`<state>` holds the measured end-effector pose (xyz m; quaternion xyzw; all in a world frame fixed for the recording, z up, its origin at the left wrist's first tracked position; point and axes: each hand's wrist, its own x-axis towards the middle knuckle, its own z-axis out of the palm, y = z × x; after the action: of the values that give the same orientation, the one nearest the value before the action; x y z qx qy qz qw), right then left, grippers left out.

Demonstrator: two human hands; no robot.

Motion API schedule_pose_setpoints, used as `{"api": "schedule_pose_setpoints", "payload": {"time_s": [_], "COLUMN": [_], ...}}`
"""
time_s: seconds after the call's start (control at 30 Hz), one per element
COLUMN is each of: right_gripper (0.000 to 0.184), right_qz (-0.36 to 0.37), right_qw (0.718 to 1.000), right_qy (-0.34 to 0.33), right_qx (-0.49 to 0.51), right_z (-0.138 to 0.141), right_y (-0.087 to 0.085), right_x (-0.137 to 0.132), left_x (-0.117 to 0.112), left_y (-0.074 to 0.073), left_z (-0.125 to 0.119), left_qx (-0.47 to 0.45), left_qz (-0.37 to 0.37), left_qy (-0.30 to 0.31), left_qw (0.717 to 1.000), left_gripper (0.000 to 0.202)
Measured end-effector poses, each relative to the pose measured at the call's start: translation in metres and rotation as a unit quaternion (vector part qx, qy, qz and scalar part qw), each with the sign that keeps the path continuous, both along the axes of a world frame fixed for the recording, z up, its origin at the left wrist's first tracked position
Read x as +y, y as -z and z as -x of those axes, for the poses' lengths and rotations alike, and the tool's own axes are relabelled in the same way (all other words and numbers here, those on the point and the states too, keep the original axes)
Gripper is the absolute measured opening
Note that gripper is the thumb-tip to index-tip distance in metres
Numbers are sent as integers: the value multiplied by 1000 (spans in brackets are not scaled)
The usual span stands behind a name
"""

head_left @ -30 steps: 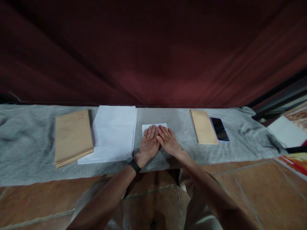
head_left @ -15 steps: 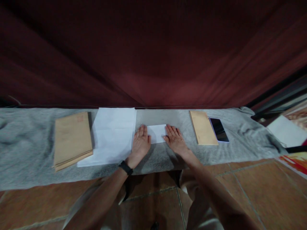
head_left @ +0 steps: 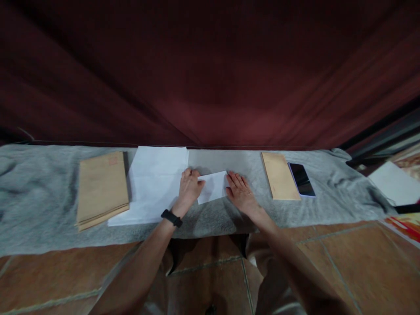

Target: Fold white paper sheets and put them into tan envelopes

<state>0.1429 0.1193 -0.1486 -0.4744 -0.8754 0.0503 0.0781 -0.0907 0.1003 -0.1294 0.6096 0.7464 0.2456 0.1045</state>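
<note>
A small folded white paper (head_left: 214, 186) lies on the grey cloth (head_left: 39, 192) in front of me. My left hand (head_left: 188, 189), with a black band at the wrist, has its fingers curled on the paper's left edge, which is lifted a little. My right hand (head_left: 240, 192) lies flat and open at the paper's right edge, fingertips touching it.
A stack of white sheets (head_left: 154, 183) lies left of my left hand, and a pile of brown envelopes (head_left: 101, 189) further left. One brown envelope (head_left: 280, 176) and a dark phone (head_left: 302, 179) lie to the right. A dark red curtain hangs behind. Tiled floor is below.
Both hands first pressed together on the paper, then slid apart to its two edges. Now my left hand has curled on the left edge and raised it slightly.
</note>
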Motion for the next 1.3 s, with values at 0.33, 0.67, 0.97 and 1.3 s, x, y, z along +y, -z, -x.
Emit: {"api": "schedule_pose_setpoints", "payload": {"time_s": [0.33,0.67,0.97,1.3], "right_gripper": [73,41,36,25], "right_qz": [34,307,392,378], "right_qw": [986,652,569,745], "right_qy": [-128,132,213,209], "right_qx": [105,681,691,508], "right_z": [9,30,19,-13], "right_y": [-22,-33,-31,-24], "right_x": [-11,-1,1,21], "left_x": [1,-8,-5,-3], "left_y": [-23,-25,-7,7], "left_z": [-4,-21,-24,-6], "left_qx": [-533,-674,-535,-348], "left_qz": [-26,35,32,22], "left_qy": [-28,-22,21,68], "left_qw": [845,738,844,935], "left_gripper": [23,56,35,39]}}
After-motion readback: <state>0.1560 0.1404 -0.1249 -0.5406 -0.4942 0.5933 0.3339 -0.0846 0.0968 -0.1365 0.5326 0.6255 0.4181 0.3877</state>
